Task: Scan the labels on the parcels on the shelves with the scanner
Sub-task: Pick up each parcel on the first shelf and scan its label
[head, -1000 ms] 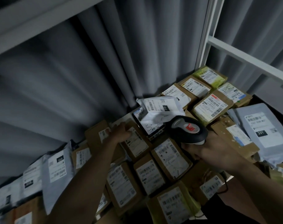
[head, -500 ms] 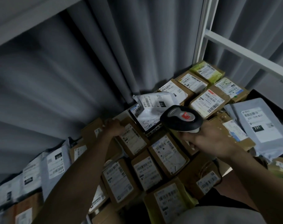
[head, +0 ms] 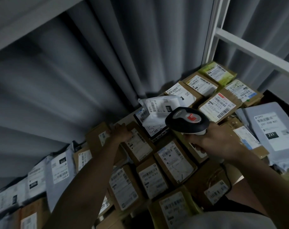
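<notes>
a grey curtain (head: 91, 71) hangs behind a shelf packed with labelled parcels (head: 173, 159). the left hand (head: 122, 132) curls over the top edge of a cardboard box (head: 137, 142). the right hand (head: 216, 142) grips the scanner (head: 186, 120) above the boxes.

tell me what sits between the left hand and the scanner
In the head view, a crumpled white mailer bag and a dark flat parcel beneath it lie between the left hand and the scanner, held by the right hand.

Matt brown cardboard parcels (head: 175, 160) carry white paper labels. A glossy black plastic scanner (head: 187, 120) sits before grey cloth curtains (head: 91, 71).
</notes>
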